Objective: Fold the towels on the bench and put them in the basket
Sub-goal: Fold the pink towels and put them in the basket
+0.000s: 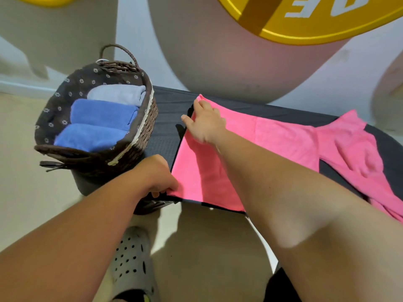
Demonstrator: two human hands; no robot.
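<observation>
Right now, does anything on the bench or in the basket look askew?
Only the pink towel: its right end lies bunched and hangs over the near edge of the bench, while its left part is flat. The three towels in the basket sit neatly.
</observation>
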